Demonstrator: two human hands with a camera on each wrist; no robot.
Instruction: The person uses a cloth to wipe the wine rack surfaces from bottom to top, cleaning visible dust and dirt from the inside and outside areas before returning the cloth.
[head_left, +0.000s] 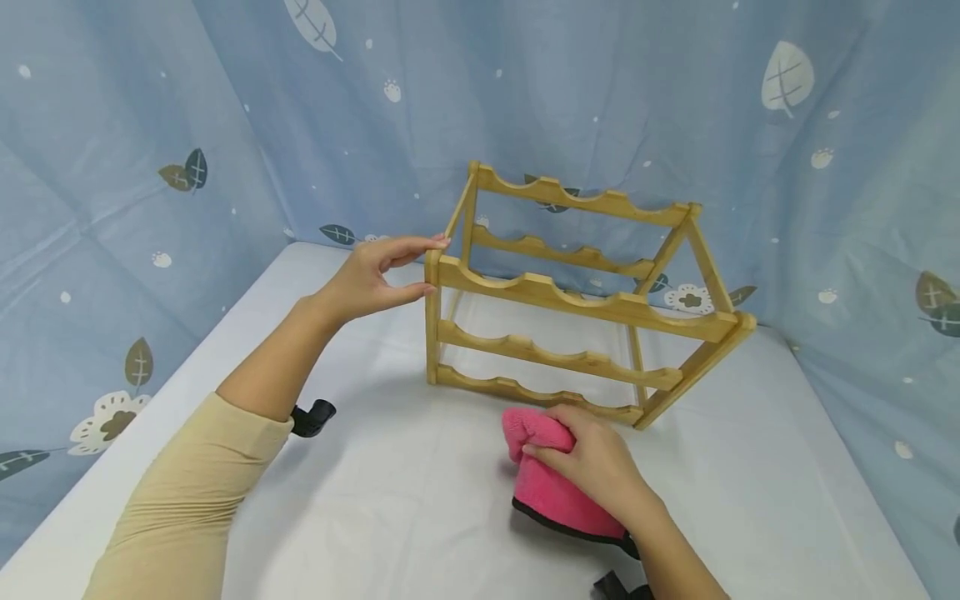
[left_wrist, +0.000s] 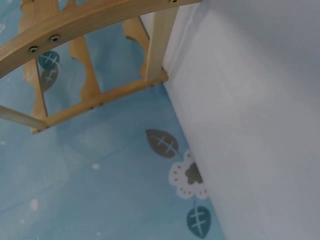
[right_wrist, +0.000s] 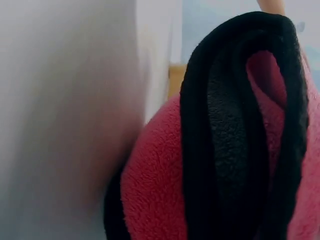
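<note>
A light wooden wine rack (head_left: pixel 585 304) with scalloped rails stands tilted to the viewer in the head view. My left hand (head_left: pixel 375 275) holds its upper left front corner, fingertips at the top and thumb against the front post. In the left wrist view the rack's side frame (left_wrist: pixel 95 22) shows, with screw heads in it; the hand itself is out of that view. My right hand (head_left: pixel 600 458) grips a bunched pink towel (head_left: pixel 551 496) with black edging, just in front of the rack's bottom rail. The right wrist view is largely filled by the folded towel (right_wrist: pixel 155 185) and its dark border.
White cloth covers the table (head_left: pixel 390 500). A blue curtain (head_left: pixel 600 108) with leaf prints hangs behind and at both sides. One black object (head_left: pixel 313 418) shows by the left forearm, another (head_left: pixel 611 586) by the right wrist.
</note>
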